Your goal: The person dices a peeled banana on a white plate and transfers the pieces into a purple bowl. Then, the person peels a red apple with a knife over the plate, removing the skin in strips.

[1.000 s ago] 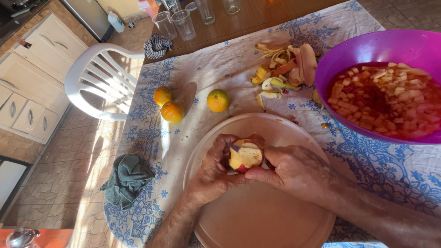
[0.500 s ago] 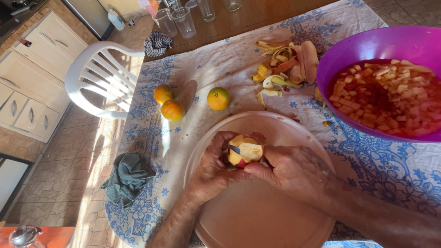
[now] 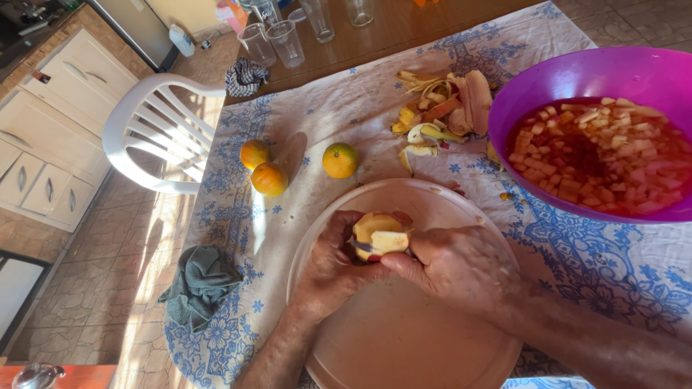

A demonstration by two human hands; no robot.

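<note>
Two hands over a round plate (image 3: 432,346): left hand (image 3: 328,270) cups a mostly peeled apple (image 3: 375,234); right hand (image 3: 454,263) grips a knife blade (image 3: 362,247) set into its flesh. Step judged: slicing pieces. Next calls for steady, shallow pressure. Purple bowl (image 3: 577,79) of cut fruit nearby.

I can't see the knife (image 3: 362,247) handle inside my right hand (image 3: 461,266); the bowl (image 3: 577,79) runs off frame.
</note>
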